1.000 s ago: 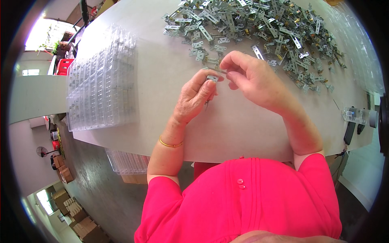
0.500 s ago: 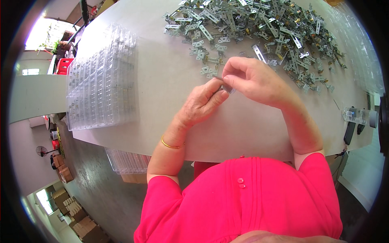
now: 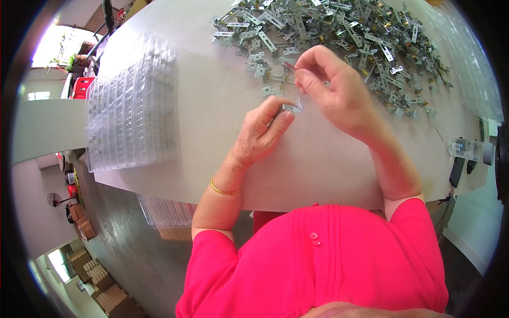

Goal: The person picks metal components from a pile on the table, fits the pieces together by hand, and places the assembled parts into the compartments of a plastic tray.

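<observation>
My left hand (image 3: 263, 126) pinches a small silver metal bracket (image 3: 290, 108) between thumb and fingers, over the middle of the table; part of the bracket is hidden by the fingers. To its upper right, my right hand (image 3: 339, 87) is raised, thumb and forefinger closed on a thin dark-reddish piece (image 3: 289, 66) whose exact kind I cannot make out. The two hands are apart. Just beyond them spreads a large heap of metal brackets (image 3: 339, 32), some with brass-coloured parts, and a few loose ones lie at its near edge.
A tall stack of clear plastic trays (image 3: 132, 111) stands on the table (image 3: 212, 79) at the left. More clear trays (image 3: 165, 212) sit below the table edge. At the right lie a clear bottle (image 3: 469, 150) and a black object (image 3: 456, 172). Clear plastic (image 3: 472, 74) lines the far right.
My right hand has lifted up and away from the left, carrying the thin reddish piece. The bracket in my left hand now shows more fully.
</observation>
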Demonstrator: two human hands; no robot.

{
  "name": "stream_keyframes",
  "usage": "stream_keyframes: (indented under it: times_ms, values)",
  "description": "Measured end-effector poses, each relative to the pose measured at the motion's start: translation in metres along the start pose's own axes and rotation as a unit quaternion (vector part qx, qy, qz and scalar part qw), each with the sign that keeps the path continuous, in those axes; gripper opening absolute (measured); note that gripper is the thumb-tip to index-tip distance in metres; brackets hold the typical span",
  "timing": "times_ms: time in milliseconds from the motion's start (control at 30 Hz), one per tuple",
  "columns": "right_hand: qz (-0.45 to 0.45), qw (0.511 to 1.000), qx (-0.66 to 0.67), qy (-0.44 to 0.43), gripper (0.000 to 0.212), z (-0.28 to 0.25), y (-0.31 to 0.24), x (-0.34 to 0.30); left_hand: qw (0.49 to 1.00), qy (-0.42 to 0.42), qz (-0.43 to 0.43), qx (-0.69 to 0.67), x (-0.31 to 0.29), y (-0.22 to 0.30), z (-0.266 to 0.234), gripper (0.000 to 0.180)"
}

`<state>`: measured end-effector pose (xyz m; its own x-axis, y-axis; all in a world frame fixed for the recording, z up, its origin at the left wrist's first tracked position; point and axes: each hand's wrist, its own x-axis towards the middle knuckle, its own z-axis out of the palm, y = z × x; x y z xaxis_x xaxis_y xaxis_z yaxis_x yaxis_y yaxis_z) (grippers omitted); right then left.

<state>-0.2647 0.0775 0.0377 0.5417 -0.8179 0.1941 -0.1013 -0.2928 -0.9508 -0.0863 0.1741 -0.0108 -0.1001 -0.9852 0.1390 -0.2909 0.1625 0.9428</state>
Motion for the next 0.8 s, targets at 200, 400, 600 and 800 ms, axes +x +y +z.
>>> stream_keyframes:
  times_ms: [200,400,600,800]
  values:
    - [-0.001,0.999,0.025,-0.038,0.008,0.0,-0.001,-0.003,0.995,0.1,0.011,-0.014,-0.001,-0.013,0.003,0.02]
    - [0.023,0.995,-0.029,-0.094,0.009,0.005,-0.001,-0.005,0.989,0.131,0.052,0.043,0.001,-0.012,0.005,0.019]
    - [-0.016,0.995,-0.061,-0.079,0.007,0.007,0.004,-0.005,0.988,0.106,0.07,0.083,0.003,-0.011,0.002,0.031]
    - [-0.039,0.996,-0.057,-0.056,0.006,-0.001,0.006,0.001,0.948,0.009,-0.014,-0.318,0.007,-0.014,-0.006,0.056]
